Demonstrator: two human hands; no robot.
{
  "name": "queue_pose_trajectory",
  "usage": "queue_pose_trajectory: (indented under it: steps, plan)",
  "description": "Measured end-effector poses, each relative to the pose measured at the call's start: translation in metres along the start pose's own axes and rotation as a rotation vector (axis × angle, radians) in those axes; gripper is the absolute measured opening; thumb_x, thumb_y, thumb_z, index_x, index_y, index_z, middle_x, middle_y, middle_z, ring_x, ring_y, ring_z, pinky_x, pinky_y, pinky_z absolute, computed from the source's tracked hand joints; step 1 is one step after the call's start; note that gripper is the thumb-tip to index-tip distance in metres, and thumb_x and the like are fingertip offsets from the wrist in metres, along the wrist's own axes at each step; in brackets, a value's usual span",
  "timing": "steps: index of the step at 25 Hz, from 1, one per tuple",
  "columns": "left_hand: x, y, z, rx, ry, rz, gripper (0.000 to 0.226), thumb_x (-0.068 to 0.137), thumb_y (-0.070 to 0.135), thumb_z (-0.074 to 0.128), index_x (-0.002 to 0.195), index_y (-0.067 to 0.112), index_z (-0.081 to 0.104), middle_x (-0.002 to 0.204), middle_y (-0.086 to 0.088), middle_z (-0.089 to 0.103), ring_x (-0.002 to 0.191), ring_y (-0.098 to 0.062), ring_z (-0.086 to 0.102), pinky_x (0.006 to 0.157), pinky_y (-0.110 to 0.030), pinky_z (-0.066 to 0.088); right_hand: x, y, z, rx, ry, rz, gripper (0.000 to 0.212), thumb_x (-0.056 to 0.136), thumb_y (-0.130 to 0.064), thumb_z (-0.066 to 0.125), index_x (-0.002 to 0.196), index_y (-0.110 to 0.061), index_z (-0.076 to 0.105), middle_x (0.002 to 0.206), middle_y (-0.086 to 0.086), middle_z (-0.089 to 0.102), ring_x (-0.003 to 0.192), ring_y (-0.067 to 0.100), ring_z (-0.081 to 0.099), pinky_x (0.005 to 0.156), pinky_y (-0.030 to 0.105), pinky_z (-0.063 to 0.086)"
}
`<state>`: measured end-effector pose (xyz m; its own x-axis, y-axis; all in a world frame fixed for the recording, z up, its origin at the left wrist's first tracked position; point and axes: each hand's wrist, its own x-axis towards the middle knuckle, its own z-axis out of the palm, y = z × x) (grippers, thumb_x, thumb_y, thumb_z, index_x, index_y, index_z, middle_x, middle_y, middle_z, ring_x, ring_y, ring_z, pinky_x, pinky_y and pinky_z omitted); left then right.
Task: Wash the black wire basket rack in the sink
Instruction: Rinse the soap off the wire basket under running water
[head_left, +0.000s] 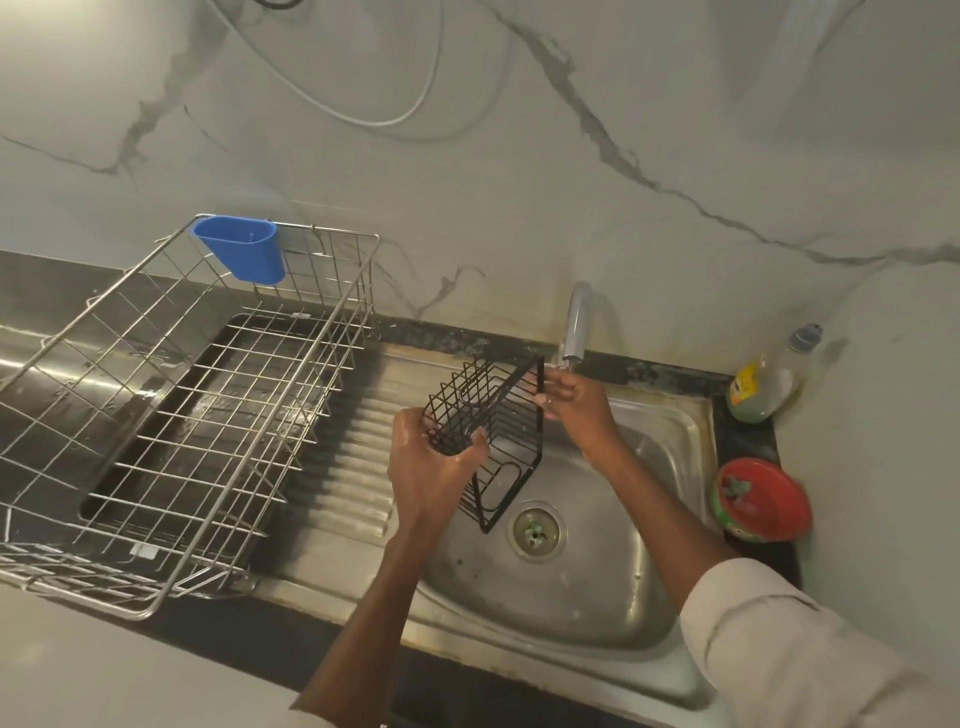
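The black wire basket rack (498, 431) is held tilted above the steel sink (665, 431), its lower corner near the drain (536, 529). My left hand (426, 457) grips the rack's left end, thumb curled over the wires. My right hand (574, 402) pinches the rack's upper right edge just below the chrome tap (575, 325). No water stream is plainly visible.
A large steel dish rack (171, 415) with a blue plastic cup (241, 249) sits on the drainboard at left. A soap bottle (769, 382) and a red-lidded tub (761, 501) stand on the dark counter right of the sink. Marble wall behind.
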<state>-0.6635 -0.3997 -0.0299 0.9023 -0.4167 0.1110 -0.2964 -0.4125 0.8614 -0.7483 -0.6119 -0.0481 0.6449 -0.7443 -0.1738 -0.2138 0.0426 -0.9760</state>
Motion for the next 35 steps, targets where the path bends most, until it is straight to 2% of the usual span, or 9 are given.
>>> queue_pose_trajectory:
  steps: [5, 9, 13, 17, 21, 25, 30, 32, 35]
  plan:
    - [0.009, 0.011, -0.003, -0.209, 0.155, -0.140, 0.045, 0.082, 0.038, 0.079, 0.103, 0.033, 0.039, 0.093, -0.004, 0.054, 0.078, -0.025, 0.060, 0.069, -0.054, 0.062, -0.039, 0.037, 0.023, 0.057, 0.158, 0.180, 0.021, 0.102, -0.015, 0.060, 0.110, -0.031, 0.071, 0.109, -0.013, 0.071, 0.106, 0.010, 0.066, 0.097, 0.036, 0.055]
    - [-0.001, 0.001, 0.001, -0.147, 0.168, -0.164, 0.037, 0.094, 0.017, 0.070, 0.112, 0.025, 0.040, 0.104, -0.007, 0.053, 0.085, -0.021, 0.058, 0.076, -0.057, 0.062, -0.069, 0.053, 0.061, 0.077, 0.240, 0.158, 0.032, 0.106, -0.002, 0.044, 0.100, -0.016, 0.072, 0.098, 0.009, 0.076, 0.088, 0.009, 0.070, 0.081, 0.019, 0.058]
    - [0.017, -0.011, -0.020, -0.064, -0.198, -0.181, 0.072, 0.079, 0.031, 0.074, 0.143, 0.031, 0.042, 0.139, -0.001, 0.047, 0.104, -0.013, 0.061, 0.081, -0.046, 0.064, -0.058, 0.035, 0.048, -0.013, 0.234, 0.124, 0.029, 0.106, -0.001, 0.043, 0.108, -0.006, 0.071, 0.094, 0.005, 0.072, 0.085, 0.010, 0.066, 0.064, 0.008, 0.046]
    - [0.021, 0.001, -0.023, -0.067, -0.527, -0.289, 0.076, 0.069, 0.040, 0.086, 0.132, 0.027, 0.044, 0.122, -0.001, 0.065, 0.107, -0.020, 0.067, 0.097, -0.049, 0.059, -0.028, 0.011, 0.024, -0.171, 0.239, 0.061, 0.024, 0.106, -0.003, 0.047, 0.106, -0.009, 0.071, 0.090, -0.008, 0.070, 0.082, 0.003, 0.062, 0.071, 0.019, 0.048]
    - [0.009, 0.022, -0.012, 0.067, -0.340, -0.280, 0.086, 0.067, 0.062, 0.077, 0.129, 0.012, 0.044, 0.105, 0.006, 0.059, 0.097, -0.019, 0.063, 0.089, -0.045, 0.060, -0.022, 0.004, 0.011, -0.183, 0.199, 0.038, 0.026, 0.102, -0.007, 0.057, 0.120, -0.020, 0.070, 0.111, -0.008, 0.070, 0.095, 0.001, 0.062, 0.079, 0.019, 0.051]
    - [-0.007, 0.043, 0.000, 0.123, -0.125, -0.308, 0.092, 0.077, 0.062, 0.078, 0.133, -0.002, 0.043, 0.102, -0.003, 0.060, 0.093, -0.023, 0.059, 0.075, -0.036, 0.050, -0.077, 0.047, 0.003, -0.066, 0.511, 0.333, 0.039, 0.093, -0.033, 0.063, 0.128, -0.017, 0.066, 0.125, 0.003, 0.068, 0.100, 0.015, 0.064, 0.080, 0.030, 0.052]
    - [-0.023, 0.055, 0.004, 0.073, -0.075, -0.312, 0.091, 0.084, 0.066, 0.078, 0.133, 0.001, 0.036, 0.117, -0.009, 0.051, 0.086, -0.017, 0.052, 0.062, -0.025, 0.038, -0.118, 0.084, 0.028, 0.980, 0.267, 0.950, 0.078, 0.082, -0.066, 0.074, 0.135, -0.020, 0.040, 0.141, 0.029, 0.043, 0.121, 0.058, 0.054, 0.101, 0.069, 0.045]
    - [-0.033, 0.058, 0.007, 0.043, -0.095, -0.350, 0.097, 0.081, 0.070, 0.078, 0.135, 0.002, 0.035, 0.121, -0.011, 0.053, 0.095, -0.022, 0.056, 0.069, -0.031, 0.047, -0.110, 0.077, 0.038, 1.336, 0.118, 0.876, 0.094, 0.079, -0.066, 0.076, 0.143, -0.006, 0.041, 0.140, 0.034, 0.049, 0.119, 0.057, 0.058, 0.102, 0.068, 0.047]
    - [-0.051, 0.057, 0.009, -0.014, -0.148, -0.412, 0.107, 0.073, 0.080, 0.079, 0.135, 0.007, 0.032, 0.126, -0.013, 0.052, 0.104, -0.029, 0.060, 0.083, -0.043, 0.057, -0.095, 0.066, 0.044, 1.258, 0.257, 0.821, 0.076, 0.084, -0.046, 0.078, 0.138, 0.001, 0.054, 0.126, 0.027, 0.063, 0.114, 0.044, 0.065, 0.099, 0.056, 0.055]
